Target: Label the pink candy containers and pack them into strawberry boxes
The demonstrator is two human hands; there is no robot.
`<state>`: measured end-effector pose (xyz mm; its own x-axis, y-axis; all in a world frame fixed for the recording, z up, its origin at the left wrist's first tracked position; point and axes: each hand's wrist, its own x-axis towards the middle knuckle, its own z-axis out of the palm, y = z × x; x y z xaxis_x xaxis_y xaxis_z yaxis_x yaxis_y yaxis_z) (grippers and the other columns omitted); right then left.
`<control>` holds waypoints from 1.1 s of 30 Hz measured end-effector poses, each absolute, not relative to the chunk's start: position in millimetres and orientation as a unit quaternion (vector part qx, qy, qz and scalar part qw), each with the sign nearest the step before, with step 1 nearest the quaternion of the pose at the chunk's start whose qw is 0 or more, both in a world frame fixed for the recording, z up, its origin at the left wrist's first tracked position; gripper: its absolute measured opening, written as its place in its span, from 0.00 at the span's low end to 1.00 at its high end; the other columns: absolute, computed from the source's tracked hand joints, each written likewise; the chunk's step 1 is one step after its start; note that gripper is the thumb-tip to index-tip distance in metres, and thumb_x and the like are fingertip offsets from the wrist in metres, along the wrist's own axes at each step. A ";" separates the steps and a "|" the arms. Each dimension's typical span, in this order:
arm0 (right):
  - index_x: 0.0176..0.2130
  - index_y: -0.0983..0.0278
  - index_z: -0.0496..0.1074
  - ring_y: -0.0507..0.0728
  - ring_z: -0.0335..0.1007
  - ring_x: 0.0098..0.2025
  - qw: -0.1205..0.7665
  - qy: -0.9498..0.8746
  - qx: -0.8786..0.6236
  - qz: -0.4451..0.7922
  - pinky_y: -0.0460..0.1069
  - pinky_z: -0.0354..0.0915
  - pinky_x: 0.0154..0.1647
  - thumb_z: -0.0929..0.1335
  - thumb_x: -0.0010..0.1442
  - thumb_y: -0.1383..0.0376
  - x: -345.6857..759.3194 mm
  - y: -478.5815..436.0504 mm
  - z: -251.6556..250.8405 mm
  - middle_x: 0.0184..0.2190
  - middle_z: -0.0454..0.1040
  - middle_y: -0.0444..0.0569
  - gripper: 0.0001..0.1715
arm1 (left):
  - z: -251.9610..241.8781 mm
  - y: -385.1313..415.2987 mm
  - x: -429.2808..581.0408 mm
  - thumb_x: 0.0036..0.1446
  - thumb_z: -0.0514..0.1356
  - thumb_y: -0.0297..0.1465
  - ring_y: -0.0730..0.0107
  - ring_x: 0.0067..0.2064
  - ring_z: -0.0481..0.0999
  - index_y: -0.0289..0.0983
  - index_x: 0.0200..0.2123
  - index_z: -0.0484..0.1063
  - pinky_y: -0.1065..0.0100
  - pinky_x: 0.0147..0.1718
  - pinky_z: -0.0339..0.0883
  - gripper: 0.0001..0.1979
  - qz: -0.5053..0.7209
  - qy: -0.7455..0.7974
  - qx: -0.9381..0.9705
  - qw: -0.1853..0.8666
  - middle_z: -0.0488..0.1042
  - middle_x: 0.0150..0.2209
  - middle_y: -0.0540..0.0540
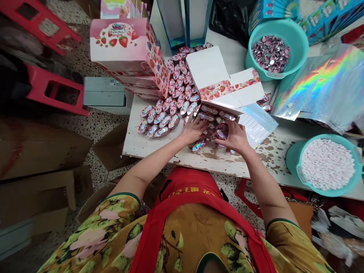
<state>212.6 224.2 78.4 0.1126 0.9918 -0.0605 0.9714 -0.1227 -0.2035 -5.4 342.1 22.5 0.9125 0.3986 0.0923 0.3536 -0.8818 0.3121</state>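
Note:
An open strawberry-print carton (214,91) lies at the front of the table, its white lid flap tipped back. Small shiny pink foil packets (209,117) fill its front part, between my hands. My left hand (196,130) rests at the left side of these packets with fingers stretched over them. On the right, my right hand (236,137) curls its thumb and fingers round foil packets (221,132) at the carton's edge. A loose foil packet (198,145) lies just in front of the carton. The undersides of both hands are hidden.
Rows of upright foil packets (178,91) stand left of the carton, beside stacked strawberry boxes (122,41). A teal tub of pink caps (250,60) and a teal tub of white pellets (292,159) are on the right. Holographic film (315,87) and a printed sheet (257,125) lie nearby.

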 end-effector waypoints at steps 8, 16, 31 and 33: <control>0.60 0.69 0.66 0.73 0.66 0.54 0.009 -0.658 -0.749 0.068 0.66 0.57 0.58 0.72 0.56 0.46 187.8 236.2 76.2 0.54 0.73 0.66 0.42 | 26.8 345.3 4.9 0.66 0.57 0.45 0.37 0.64 0.64 0.46 0.69 0.64 0.27 0.68 0.35 0.30 0.090 0.220 0.959 0.150 0.68 0.63 0.34; 0.59 0.74 0.66 0.74 0.63 0.56 0.025 -0.661 -0.746 0.075 0.65 0.62 0.57 0.70 0.59 0.46 181.5 242.2 66.7 0.58 0.66 0.71 0.43 | 21.3 349.5 1.7 0.63 0.59 0.48 0.36 0.67 0.61 0.44 0.68 0.64 0.31 0.68 0.35 0.33 0.092 0.225 0.955 0.168 0.66 0.65 0.33; 0.76 0.66 0.29 0.67 0.41 0.77 0.268 -0.541 -0.779 0.168 0.67 0.49 0.74 0.58 0.66 0.36 211.3 188.0 23.4 0.76 0.42 0.65 0.59 | 12.7 302.3 24.6 0.66 0.54 0.27 0.46 0.77 0.44 0.46 0.75 0.50 0.29 0.70 0.33 0.36 0.079 0.167 0.964 0.191 0.47 0.76 0.40; 0.75 0.65 0.22 0.64 0.44 0.76 0.336 -0.498 -0.769 0.217 0.65 0.53 0.73 0.55 0.67 0.35 211.1 188.4 8.9 0.76 0.40 0.64 0.60 | 11.6 313.5 19.3 0.67 0.57 0.35 0.46 0.77 0.42 0.48 0.74 0.52 0.30 0.71 0.31 0.35 0.098 0.156 0.955 0.231 0.49 0.76 0.42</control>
